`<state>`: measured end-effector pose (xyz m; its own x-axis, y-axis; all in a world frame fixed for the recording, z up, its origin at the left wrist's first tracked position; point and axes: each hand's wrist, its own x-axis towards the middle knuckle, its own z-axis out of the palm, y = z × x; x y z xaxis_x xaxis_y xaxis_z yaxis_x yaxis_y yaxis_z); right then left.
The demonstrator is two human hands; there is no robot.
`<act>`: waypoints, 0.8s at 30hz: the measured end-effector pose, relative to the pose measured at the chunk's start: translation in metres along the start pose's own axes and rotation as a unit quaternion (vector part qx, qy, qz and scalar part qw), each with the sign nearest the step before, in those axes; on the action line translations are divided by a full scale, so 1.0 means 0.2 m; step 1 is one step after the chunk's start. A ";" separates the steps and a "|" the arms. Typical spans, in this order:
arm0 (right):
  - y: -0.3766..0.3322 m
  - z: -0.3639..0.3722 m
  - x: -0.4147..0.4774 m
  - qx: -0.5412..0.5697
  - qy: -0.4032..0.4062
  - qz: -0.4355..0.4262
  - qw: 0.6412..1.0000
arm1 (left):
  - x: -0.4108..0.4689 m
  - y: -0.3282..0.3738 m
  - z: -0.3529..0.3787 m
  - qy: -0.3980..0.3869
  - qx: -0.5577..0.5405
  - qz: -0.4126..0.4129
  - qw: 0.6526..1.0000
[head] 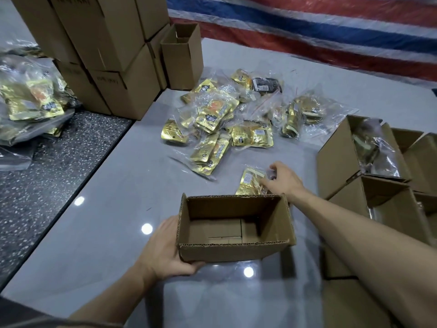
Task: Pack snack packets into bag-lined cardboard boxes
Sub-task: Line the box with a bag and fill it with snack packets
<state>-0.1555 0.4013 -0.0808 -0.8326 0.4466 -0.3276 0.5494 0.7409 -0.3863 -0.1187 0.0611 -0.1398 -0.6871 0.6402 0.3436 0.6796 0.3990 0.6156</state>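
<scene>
An open cardboard box (234, 252) sits on the grey floor in front of me, nothing inside it and no bag lining. My left hand (163, 252) grips its left wall and lower corner. Just past the box's far edge lies a clear bag of gold snack packets (249, 183); my right hand (283, 179) rests on it with fingers curled around its right side. A heap of similar bagged gold packets (224, 119) lies farther out on the floor.
Open boxes (340, 162) stand at the right, one lined with a clear bag (376, 150). Stacked closed cartons (106, 55) and one open upright box (182, 55) stand at the back left. More bagged packets (30, 98) lie far left. A striped tarp (331, 27) hangs behind.
</scene>
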 end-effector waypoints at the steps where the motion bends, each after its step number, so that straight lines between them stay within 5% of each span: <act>1: 0.00 -0.02 0.00 -0.019 0.016 0.024 0.999 | 0.00 -0.01 0.00 -0.004 -0.004 -0.003 1.000; 4: 0.05 -0.06 0.02 -0.018 0.091 0.178 0.980 | 0.00 -0.03 0.01 -0.021 0.001 0.005 1.000; 9: 0.10 -0.10 -0.02 0.181 -0.062 0.263 0.946 | 0.00 -0.04 0.02 -0.024 0.008 -0.002 1.000; 18: 0.00 -0.20 -0.07 0.512 -0.102 0.184 0.833 | -0.01 -0.05 0.01 -0.061 0.035 -0.040 0.997; 24: -0.04 -0.20 -0.07 0.420 -0.154 0.170 0.878 | -0.04 -0.05 0.02 -0.062 0.028 -0.064 0.996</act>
<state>-0.1506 0.4093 -0.0396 -0.6236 0.3185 -0.7140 0.7278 -0.0970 -0.6789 -0.1190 0.0552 -0.1504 -0.7340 0.6570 0.1719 0.6044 0.5166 0.6065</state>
